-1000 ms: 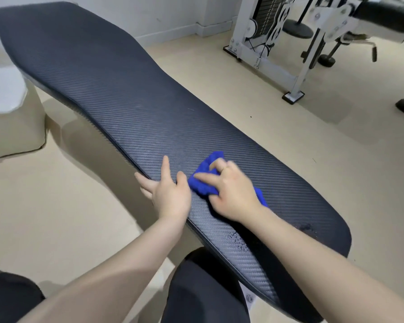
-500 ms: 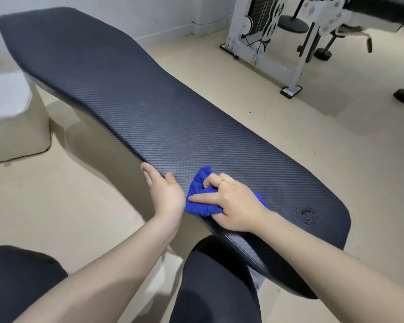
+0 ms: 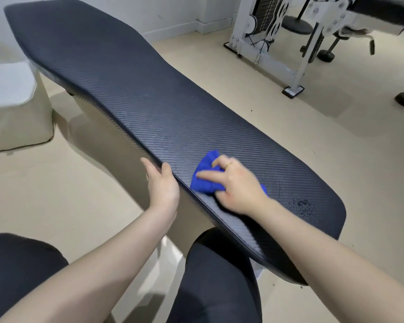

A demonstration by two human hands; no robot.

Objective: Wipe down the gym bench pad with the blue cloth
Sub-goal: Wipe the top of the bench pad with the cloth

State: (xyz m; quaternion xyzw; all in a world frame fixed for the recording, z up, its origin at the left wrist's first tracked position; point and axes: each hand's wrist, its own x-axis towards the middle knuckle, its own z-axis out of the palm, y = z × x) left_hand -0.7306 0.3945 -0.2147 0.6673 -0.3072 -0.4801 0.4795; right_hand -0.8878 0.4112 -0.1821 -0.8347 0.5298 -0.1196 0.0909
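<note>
A long black bench pad with a woven carbon-fibre texture [image 3: 149,94] stretches away diagonally. The right hand [image 3: 237,187] presses a crumpled blue cloth [image 3: 207,176] onto its near end, fingers curled over it. The left hand [image 3: 162,185] grips the pad's near edge, thumb on top.

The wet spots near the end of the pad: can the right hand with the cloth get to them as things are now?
Probably yes. The right hand presses the blue cloth on the bench pad; the wet spots lie just beside it, with only bare pad between.
</note>
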